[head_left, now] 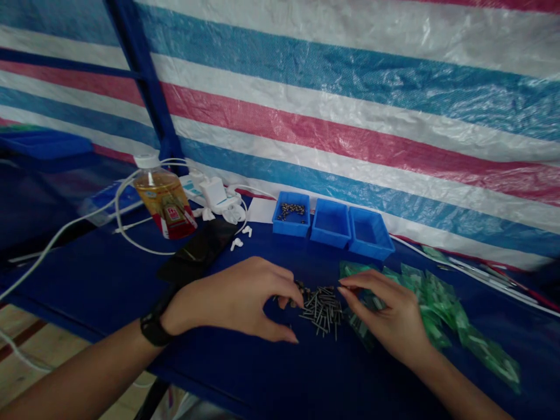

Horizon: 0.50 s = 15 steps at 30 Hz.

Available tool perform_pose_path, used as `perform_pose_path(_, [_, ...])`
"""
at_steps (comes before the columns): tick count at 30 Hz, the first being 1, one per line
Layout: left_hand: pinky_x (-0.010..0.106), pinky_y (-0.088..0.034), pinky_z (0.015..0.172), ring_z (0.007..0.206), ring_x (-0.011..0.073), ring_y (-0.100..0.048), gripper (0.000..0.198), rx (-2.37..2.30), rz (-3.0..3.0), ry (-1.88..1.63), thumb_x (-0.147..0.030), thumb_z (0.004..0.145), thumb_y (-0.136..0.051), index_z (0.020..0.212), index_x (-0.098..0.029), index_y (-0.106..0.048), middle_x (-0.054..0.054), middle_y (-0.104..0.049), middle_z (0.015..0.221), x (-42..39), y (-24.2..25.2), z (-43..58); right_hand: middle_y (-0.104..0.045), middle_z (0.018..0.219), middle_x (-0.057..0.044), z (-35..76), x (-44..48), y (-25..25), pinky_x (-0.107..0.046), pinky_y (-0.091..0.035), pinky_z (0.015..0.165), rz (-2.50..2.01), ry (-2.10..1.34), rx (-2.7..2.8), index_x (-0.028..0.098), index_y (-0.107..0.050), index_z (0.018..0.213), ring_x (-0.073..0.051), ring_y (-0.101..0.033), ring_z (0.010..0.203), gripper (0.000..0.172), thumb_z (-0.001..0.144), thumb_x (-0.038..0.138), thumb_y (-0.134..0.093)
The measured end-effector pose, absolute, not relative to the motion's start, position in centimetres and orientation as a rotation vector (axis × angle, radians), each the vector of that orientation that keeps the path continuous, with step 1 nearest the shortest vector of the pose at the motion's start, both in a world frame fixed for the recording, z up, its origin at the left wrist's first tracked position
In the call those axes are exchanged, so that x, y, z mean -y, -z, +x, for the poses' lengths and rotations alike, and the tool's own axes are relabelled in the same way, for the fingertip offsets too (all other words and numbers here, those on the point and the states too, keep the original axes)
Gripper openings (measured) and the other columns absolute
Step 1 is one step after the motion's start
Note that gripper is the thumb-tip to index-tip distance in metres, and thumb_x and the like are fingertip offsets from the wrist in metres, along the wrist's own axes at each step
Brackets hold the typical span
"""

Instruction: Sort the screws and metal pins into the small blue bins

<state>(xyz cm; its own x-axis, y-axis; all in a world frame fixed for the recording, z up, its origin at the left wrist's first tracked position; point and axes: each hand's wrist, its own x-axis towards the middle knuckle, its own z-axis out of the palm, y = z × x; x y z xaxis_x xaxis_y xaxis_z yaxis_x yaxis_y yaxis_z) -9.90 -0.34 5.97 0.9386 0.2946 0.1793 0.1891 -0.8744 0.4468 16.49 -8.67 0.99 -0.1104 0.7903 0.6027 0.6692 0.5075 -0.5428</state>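
Note:
A loose pile of thin metal screws [322, 312] lies on the dark blue table between my hands. My left hand [258, 297], with a black band on its wrist, hovers at the pile's left side; thumb and fingers are spread with nothing visible between them. Some small brownish parts beside the pile are partly hidden behind its fingers. On the pile's right, my right hand [385, 309] has thumb and index finger pinched together. Whatever is between those fingertips is too small to make out. Green plastic bags [431, 297] lie behind and beside the right hand.
Three blue bins stand along the back: the left bin [291, 228] contains small brassy parts, beside a middle bin [330, 236] and a right bin [371, 248]. Leftward are a bottle [168, 201], a dark phone [199, 251], white earbuds [237, 243], a charger [214, 192] and cables.

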Motion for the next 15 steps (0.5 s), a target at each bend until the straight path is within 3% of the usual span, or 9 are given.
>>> perform_pose_path(2, [0.026,-0.045,0.070,0.082,0.0144,-0.066,0.021,-0.350,2.816,-0.265,-0.033,0.082,-0.078,0.098,-0.023,-0.069,-0.003,-0.070,0.090,1.6,-5.1,-9.9,-0.074,0.086,-0.003,16.2,8.6,-1.0,-0.027,-0.059,0.070,-1.170,-0.111,1.869,0.023,-0.072,0.097,-0.016,-0.071,0.077,0.011,0.088,0.016,-0.067])
perform_pose_path(5, [0.032,-0.043,0.069,0.076,0.0158,-0.064,0.007,-0.364,2.995,-0.205,-0.024,0.087,-0.072,0.087,-0.022,-0.065,-0.003,-0.068,0.082,3.2,-3.4,-10.0,-0.073,0.084,-0.003,16.1,8.5,-1.0,-0.026,-0.058,0.067,-1.156,-0.065,1.868,0.023,-0.071,0.098,-0.016,-0.071,0.074,0.013,0.088,0.015,-0.067])
perform_pose_path(9, [0.035,-0.039,0.062,0.070,0.0161,-0.059,0.013,-0.395,3.102,-0.217,-0.018,0.087,-0.067,0.078,-0.021,-0.058,-0.002,-0.064,0.075,4.8,-2.4,-10.2,-0.072,0.082,-0.003,16.5,8.4,-0.8,-0.027,-0.058,0.066,-1.184,-0.061,1.876,0.023,-0.071,0.097,-0.016,-0.070,0.072,0.010,0.090,0.018,-0.066])
perform_pose_path(15, [0.033,-0.038,0.060,0.066,0.0163,-0.058,0.008,-0.404,3.250,-0.440,-0.018,0.089,-0.064,0.081,-0.019,-0.063,-0.001,-0.065,0.071,2.6,-6.9,-9.7,-0.072,0.082,-0.003,17.0,8.0,-0.4,-0.027,-0.058,0.065,-1.232,-0.069,1.887,0.024,-0.071,0.095,-0.017,-0.070,0.072,0.008,0.092,0.023,-0.064])
